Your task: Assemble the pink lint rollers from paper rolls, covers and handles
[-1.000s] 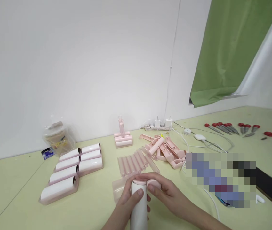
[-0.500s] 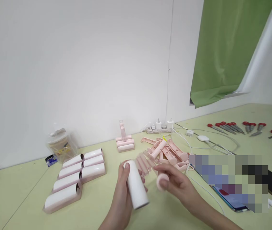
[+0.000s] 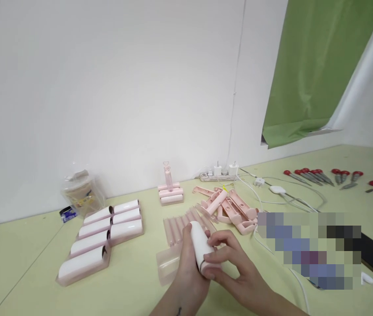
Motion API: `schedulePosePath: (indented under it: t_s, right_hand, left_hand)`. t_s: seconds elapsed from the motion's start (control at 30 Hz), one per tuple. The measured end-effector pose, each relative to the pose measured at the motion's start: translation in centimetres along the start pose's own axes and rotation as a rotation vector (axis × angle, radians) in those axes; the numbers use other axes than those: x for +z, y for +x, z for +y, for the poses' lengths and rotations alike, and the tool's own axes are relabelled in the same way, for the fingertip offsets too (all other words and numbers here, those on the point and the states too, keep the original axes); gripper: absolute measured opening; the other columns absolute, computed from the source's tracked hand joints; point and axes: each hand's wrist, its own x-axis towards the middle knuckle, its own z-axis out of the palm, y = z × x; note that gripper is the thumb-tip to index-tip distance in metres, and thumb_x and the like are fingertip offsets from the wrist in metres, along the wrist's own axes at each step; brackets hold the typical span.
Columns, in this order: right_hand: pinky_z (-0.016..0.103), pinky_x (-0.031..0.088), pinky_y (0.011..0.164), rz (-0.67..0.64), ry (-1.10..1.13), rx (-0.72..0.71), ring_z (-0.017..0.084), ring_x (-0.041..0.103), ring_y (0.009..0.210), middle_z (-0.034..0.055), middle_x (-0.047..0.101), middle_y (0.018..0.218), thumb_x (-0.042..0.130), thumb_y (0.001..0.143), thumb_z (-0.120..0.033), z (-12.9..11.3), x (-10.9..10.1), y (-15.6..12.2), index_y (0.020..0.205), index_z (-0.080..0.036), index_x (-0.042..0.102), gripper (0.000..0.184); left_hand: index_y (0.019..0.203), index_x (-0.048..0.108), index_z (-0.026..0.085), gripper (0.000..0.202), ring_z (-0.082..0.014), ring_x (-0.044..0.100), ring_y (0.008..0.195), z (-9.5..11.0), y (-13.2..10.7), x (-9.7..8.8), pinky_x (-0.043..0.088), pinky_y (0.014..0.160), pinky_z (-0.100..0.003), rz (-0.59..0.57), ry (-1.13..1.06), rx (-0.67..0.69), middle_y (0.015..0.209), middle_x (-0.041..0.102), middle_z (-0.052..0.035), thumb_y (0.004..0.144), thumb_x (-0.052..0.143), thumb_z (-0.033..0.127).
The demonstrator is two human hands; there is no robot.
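Left hand (image 3: 189,267) round roll (image 3: 199,241), right hand (image 3: 235,263) at pink cap (image 3: 213,267), partly hidden

I'm in what looks like a small, makeshift assembly workshop: my pale green table (image 3: 18,259) carries white rollers (image 3: 91,242) in rows, a heap of pink plastic parts (image 3: 231,210) and grouped red-topped pieces (image 3: 316,175), beside a plain wall (image 3: 107,87).

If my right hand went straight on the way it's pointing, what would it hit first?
Your right hand, pinching a pink cap, would first meet the white roll, which it seems to touch. Your left hand, holding that roll, likely comes next, though depth is unclear.
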Motion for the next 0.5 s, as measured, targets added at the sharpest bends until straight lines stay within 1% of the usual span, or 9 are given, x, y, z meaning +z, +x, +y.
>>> schedulePosePath:
  t_s: [0.07, 0.17, 0.23, 0.33, 0.43, 0.5]
  right_hand:
    - [0.029, 0.042, 0.090, -0.019, 0.010, 0.051, 0.018, 0.048, 0.103, 0.0052, 0.046, 0.098, 0.059, 0.079, -0.026, -0.07, 0.12, -0.01, 0.089, -0.027, 0.060, 0.011]
    - [0.032, 0.040, 0.094, -0.025, 0.078, 0.136, 0.021, 0.046, 0.108, 0.0059, 0.046, 0.102, 0.060, 0.078, -0.032, 0.19, 0.31, 0.13, 0.084, -0.026, 0.065, 0.010]
    - [0.033, 0.039, 0.094, -0.016, 0.095, 0.145, 0.022, 0.045, 0.109, 0.0057, 0.046, 0.105, 0.059, 0.078, -0.034, 0.52, 0.45, 0.21, 0.087, -0.029, 0.068, 0.013]
    - [0.034, 0.038, 0.094, -0.015, 0.060, 0.158, 0.022, 0.046, 0.107, 0.0054, 0.045, 0.110, 0.058, 0.079, -0.036, 0.85, 0.64, 0.21, 0.098, -0.034, 0.066, 0.021]
    - [0.035, 0.037, 0.096, -0.062, 0.060, 0.203, 0.022, 0.044, 0.110, 0.0052, 0.042, 0.114, 0.056, 0.080, -0.038, 0.84, 0.68, 0.14, 0.099, -0.035, 0.066, 0.022]
    - [0.035, 0.036, 0.097, -0.091, 0.020, 0.193, 0.022, 0.042, 0.113, 0.0050, 0.039, 0.118, 0.053, 0.082, -0.037, 0.79, 0.67, 0.05, 0.102, -0.035, 0.064, 0.023]
  left_hand:
    - [0.070, 0.050, 0.014, 0.034, -0.0065, 0.044, 0.039, 0.23, -0.07, 0.16, 0.032, 0.034, -0.016, 0.034, -0.036, -0.027, 0.054, 0.046, 0.0023, 0.081, 0.046, 0.045]
    - [0.073, 0.051, 0.014, 0.034, -0.0098, 0.053, 0.049, 0.30, 0.04, 0.11, 0.042, 0.045, -0.017, -0.007, -0.041, 0.041, 0.059, 0.050, -0.0002, 0.081, 0.047, 0.046]
    - [0.072, 0.051, 0.014, 0.034, -0.0117, 0.055, 0.053, 0.19, 0.27, -0.12, 0.044, 0.048, -0.019, -0.041, -0.023, 0.073, 0.059, 0.051, -0.0009, 0.080, 0.048, 0.047]
    - [0.069, 0.051, 0.014, 0.034, -0.0126, 0.055, 0.052, 0.01, 0.60, -0.43, 0.044, 0.049, -0.020, -0.057, -0.041, 0.053, 0.057, 0.051, -0.0010, 0.079, 0.049, 0.047]
    - [0.065, 0.050, 0.014, 0.034, -0.0123, 0.054, 0.051, 0.00, 0.73, -0.46, 0.044, 0.049, -0.020, -0.035, -0.092, 0.030, 0.055, 0.051, -0.0014, 0.080, 0.048, 0.045]
    - [0.063, 0.050, 0.014, 0.034, -0.0121, 0.054, 0.049, 0.03, 0.72, -0.42, 0.043, 0.047, -0.020, -0.013, -0.104, 0.018, 0.053, 0.051, -0.0014, 0.080, 0.047, 0.043]
